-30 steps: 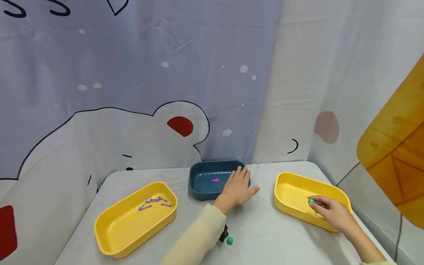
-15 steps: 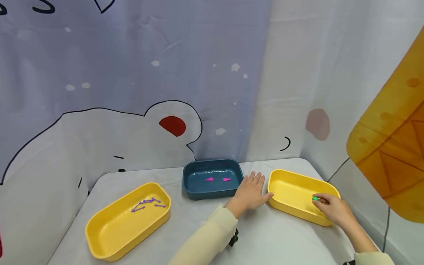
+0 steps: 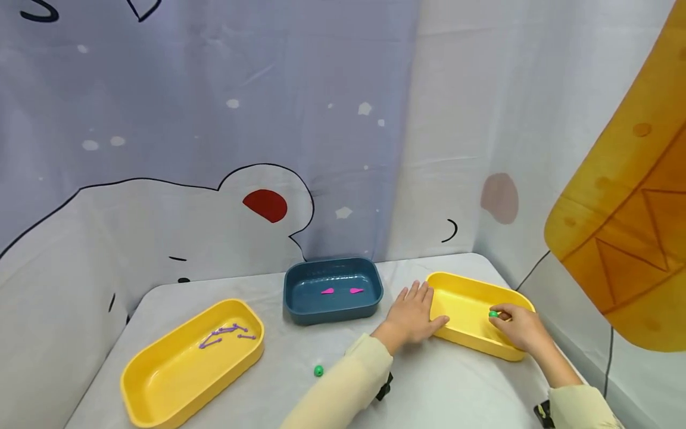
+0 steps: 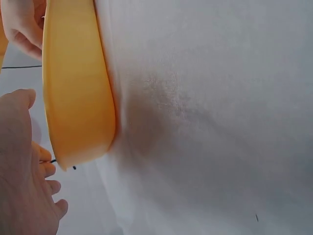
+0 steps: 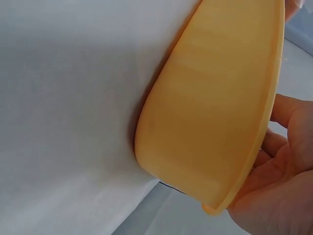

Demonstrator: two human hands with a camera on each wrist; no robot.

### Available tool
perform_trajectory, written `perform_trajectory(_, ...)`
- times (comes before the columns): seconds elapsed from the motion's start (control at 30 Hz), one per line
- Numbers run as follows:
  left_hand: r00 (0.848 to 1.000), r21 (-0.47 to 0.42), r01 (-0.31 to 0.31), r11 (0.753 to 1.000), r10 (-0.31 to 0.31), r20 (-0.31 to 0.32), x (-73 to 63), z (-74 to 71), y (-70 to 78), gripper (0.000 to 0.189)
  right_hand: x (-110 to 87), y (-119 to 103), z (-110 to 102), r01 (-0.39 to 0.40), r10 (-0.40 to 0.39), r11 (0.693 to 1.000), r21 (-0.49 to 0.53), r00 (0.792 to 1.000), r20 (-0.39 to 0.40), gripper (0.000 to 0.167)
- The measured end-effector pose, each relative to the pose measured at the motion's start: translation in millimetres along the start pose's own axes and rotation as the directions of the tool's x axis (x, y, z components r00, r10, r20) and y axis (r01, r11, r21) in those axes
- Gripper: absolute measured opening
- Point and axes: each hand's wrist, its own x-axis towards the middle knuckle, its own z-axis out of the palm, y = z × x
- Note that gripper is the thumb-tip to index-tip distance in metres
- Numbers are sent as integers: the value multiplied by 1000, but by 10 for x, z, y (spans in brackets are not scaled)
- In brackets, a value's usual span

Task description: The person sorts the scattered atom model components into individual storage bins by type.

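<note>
My left hand (image 3: 411, 316) lies with fingers straight at the left end of the right yellow tray (image 3: 471, 341), its fingertips by the rim. Over the inside of that same tray, my right hand (image 3: 520, 326) pinches a small green bead (image 3: 493, 314) between thumb and fingers. The right wrist view shows the hand (image 5: 288, 161) reaching over the rim, with the tray wall hiding the fingertips and bead. Another green bead (image 3: 318, 370) sits on the white cloth, left of my left sleeve.
A dark blue tray (image 3: 332, 316) holding two pink teardrop-shaped pieces (image 3: 327, 291) stands at the back middle. In the left yellow tray (image 3: 161, 387) lie several thin purple sticks (image 3: 225, 329) with knobbed ends. A patterned curtain (image 3: 332, 149) hangs behind the table.
My left hand has moved right, from the blue tray to the right yellow tray, and a second pink piece now shows. The right hand still pinches its bead. The head view has turned right.
</note>
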Motion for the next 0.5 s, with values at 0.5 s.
perform_trajectory(0.5,999,8,22,1000,-22,31,35,59,83,84,123,1,82,-6,6,1000,26,1000,13,34)
